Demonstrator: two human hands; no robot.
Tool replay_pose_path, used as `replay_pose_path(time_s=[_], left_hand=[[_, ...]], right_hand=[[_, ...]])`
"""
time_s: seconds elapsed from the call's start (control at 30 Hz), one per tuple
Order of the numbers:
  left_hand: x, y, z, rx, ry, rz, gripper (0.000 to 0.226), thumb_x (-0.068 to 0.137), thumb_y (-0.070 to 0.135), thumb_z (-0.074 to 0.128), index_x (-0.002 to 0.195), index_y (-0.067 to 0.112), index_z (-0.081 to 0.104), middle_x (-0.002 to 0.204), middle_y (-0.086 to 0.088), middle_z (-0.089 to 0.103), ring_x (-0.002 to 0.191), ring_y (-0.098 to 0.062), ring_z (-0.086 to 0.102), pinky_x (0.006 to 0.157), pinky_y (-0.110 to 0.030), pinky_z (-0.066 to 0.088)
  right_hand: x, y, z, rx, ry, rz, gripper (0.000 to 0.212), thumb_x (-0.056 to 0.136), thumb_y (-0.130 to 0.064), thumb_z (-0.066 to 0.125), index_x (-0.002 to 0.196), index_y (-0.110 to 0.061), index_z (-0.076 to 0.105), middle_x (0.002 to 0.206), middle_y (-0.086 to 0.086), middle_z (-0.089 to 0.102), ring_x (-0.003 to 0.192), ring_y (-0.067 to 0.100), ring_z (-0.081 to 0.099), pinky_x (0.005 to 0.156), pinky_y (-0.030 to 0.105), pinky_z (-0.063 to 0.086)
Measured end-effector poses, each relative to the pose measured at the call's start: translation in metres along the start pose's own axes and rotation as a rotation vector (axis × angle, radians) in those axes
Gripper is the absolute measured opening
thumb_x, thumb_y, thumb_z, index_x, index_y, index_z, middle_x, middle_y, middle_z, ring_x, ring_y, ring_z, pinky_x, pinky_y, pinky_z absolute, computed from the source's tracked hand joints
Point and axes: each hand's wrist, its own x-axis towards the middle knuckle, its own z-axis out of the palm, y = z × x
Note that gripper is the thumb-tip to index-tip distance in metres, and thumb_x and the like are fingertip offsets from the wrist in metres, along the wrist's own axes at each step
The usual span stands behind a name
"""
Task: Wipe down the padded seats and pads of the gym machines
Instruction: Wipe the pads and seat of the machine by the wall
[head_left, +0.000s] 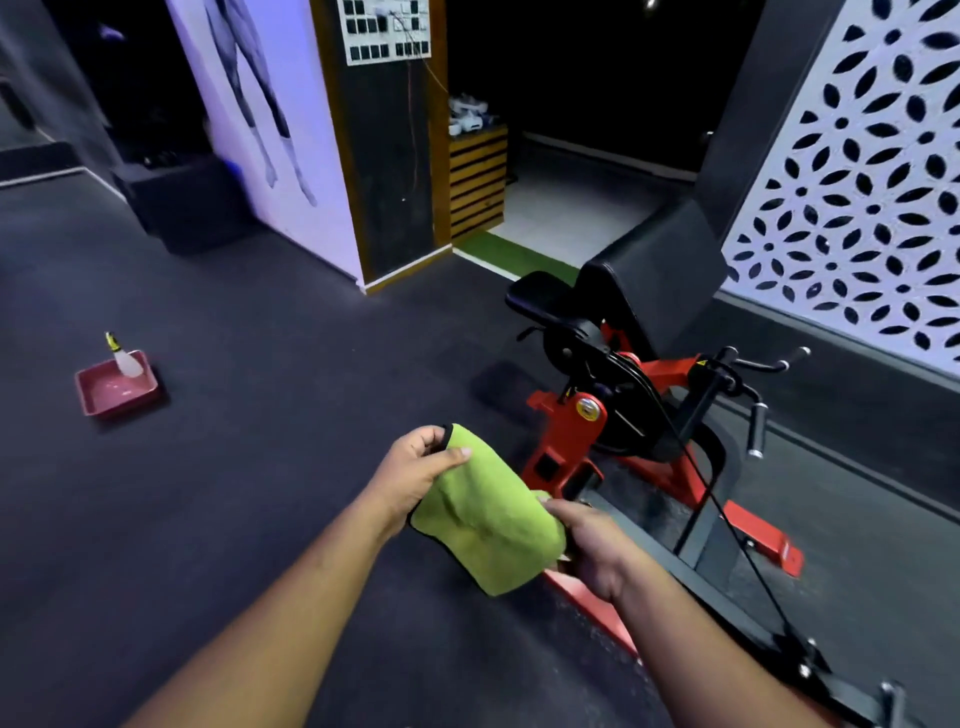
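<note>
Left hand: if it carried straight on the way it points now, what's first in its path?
The left hand points up and right, gripping the green cloth at its top corner. Beyond the cloth, the red machine frame looks first in line, though depth is unclear from one view.

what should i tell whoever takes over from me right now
Left hand grips the top edge of the green cloth; right hand grips its lower right side, holding it in the air.
Spray bottle stands in the pink tray on the floor, far left.
The red machine's seat and big black pad lie ahead, untouched by the cloth.
Left: wipe both.
</note>
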Motion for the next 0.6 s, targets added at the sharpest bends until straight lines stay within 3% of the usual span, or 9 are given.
replay_pose_path(time_s=[0.07, 0.13, 0.2, 0.27, 0.33, 0.43, 0.5, 0.6], left_hand=[[0.034, 0.014, -0.027, 0.103, 0.025, 0.062, 0.009, 0.087, 0.015, 0.082, 0.092, 0.016, 0.074, 0.091, -0.001, 0.078, 0.082, -0.013, 0.072, 0.072, -0.027, 0.058], [0.065, 0.025, -0.048, 0.192, 0.046, 0.095, 0.012, 0.087, 0.013, 0.081, 0.094, 0.014, 0.072, 0.089, 0.001, 0.076, 0.083, -0.013, 0.069, 0.078, -0.032, 0.057], [0.099, 0.037, -0.065, 0.261, 0.042, 0.114, 0.014, 0.086, 0.014, 0.082, 0.093, 0.015, 0.071, 0.088, 0.004, 0.075, 0.082, -0.010, 0.067, 0.078, -0.031, 0.056], [0.137, 0.050, -0.076, 0.364, 0.034, 0.179, 0.019, 0.083, 0.016, 0.085, 0.091, 0.017, 0.068, 0.096, 0.008, 0.070, 0.086, -0.004, 0.063, 0.080, -0.022, 0.050], [0.177, 0.067, -0.083, 0.501, 0.038, 0.285, 0.026, 0.078, 0.017, 0.089, 0.094, 0.015, 0.067, 0.119, 0.008, 0.060, 0.108, -0.002, 0.056, 0.095, -0.019, 0.040], [0.238, 0.091, -0.085, 0.497, 0.000, 0.387, 0.031, 0.075, 0.009, 0.089, 0.096, 0.003, 0.066, 0.133, 0.008, 0.060, 0.125, -0.005, 0.054, 0.107, -0.023, 0.036], [0.277, 0.107, -0.079, 0.398, -0.045, 0.372, 0.028, 0.075, 0.000, 0.087, 0.093, -0.002, 0.065, 0.122, 0.006, 0.071, 0.119, -0.004, 0.062, 0.105, -0.025, 0.044], [0.330, 0.125, -0.064, 0.303, -0.116, 0.311, 0.027, 0.077, -0.003, 0.085, 0.081, 0.011, 0.062, 0.080, 0.010, 0.071, 0.076, -0.002, 0.065, 0.071, -0.018, 0.053]], right_hand=[[0.023, -0.023, 0.018, 0.138, 0.084, -0.127, 0.009, 0.092, -0.019, 0.070, 0.084, -0.019, 0.075, 0.080, 0.006, 0.068, 0.066, 0.019, 0.061, 0.069, 0.033, 0.049], [0.039, -0.047, 0.031, 0.184, 0.125, -0.262, 0.018, 0.091, -0.012, 0.070, 0.076, -0.021, 0.069, 0.075, 0.006, 0.064, 0.059, 0.015, 0.060, 0.058, 0.028, 0.051], [0.059, -0.072, 0.044, 0.173, 0.171, -0.407, 0.015, 0.091, -0.006, 0.071, 0.083, -0.018, 0.072, 0.078, 0.009, 0.068, 0.057, 0.012, 0.062, 0.050, 0.025, 0.051], [0.082, -0.099, 0.054, 0.128, 0.229, -0.532, 0.009, 0.091, -0.007, 0.073, 0.095, -0.014, 0.073, 0.087, 0.011, 0.072, 0.073, 0.018, 0.066, 0.063, 0.030, 0.055], [0.107, -0.128, 0.057, 0.041, 0.312, -0.666, 0.013, 0.091, -0.012, 0.075, 0.103, -0.011, 0.071, 0.098, 0.011, 0.074, 0.086, 0.019, 0.065, 0.079, 0.037, 0.054], [0.144, -0.173, 0.053, -0.162, 0.489, -0.927, 0.014, 0.089, -0.014, 0.078, 0.098, -0.019, 0.070, 0.108, 0.009, 0.068, 0.100, 0.013, 0.062, 0.093, 0.027, 0.047], [0.171, -0.202, 0.048, -0.205, 0.541, -1.032, 0.016, 0.090, -0.015, 0.076, 0.098, -0.025, 0.066, 0.117, 0.005, 0.064, 0.114, 0.013, 0.059, 0.103, 0.025, 0.043], [0.208, -0.241, 0.048, -0.056, 0.500, -0.976, 0.008, 0.094, -0.027, 0.065, 0.102, -0.026, 0.062, 0.108, -0.007, 0.067, 0.099, 0.009, 0.061, 0.088, 0.031, 0.049]])
